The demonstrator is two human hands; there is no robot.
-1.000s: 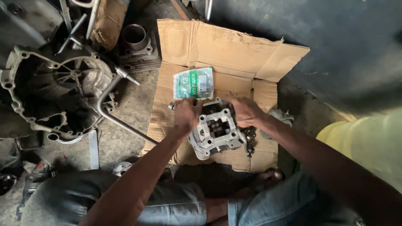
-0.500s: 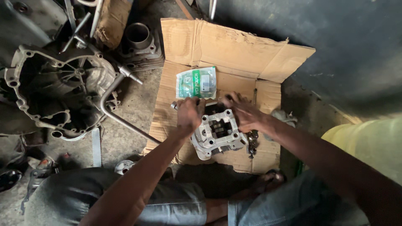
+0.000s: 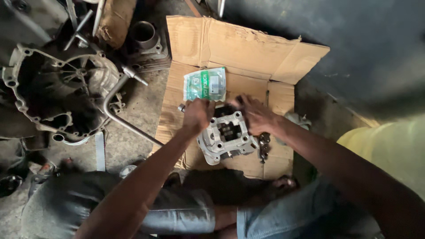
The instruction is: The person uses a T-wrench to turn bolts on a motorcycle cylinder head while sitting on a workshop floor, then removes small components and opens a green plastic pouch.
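Head view: left hand (image 3: pixel 198 114) and right hand (image 3: pixel 253 114) both grasp the far edge of the cylinder head (image 3: pixel 226 138), which rests on cardboard (image 3: pixel 248 44). Risk: it could tip off its low edge or pinch fingers, and grit may enter. Fingertips are hidden; the small parts (image 3: pixel 264 144) alongside are unclear.

Dim, soft daylight is cast across the cardboard (image 3: pixel 248 48); corners are sunk in shadow, and slight blur is seen at edges.
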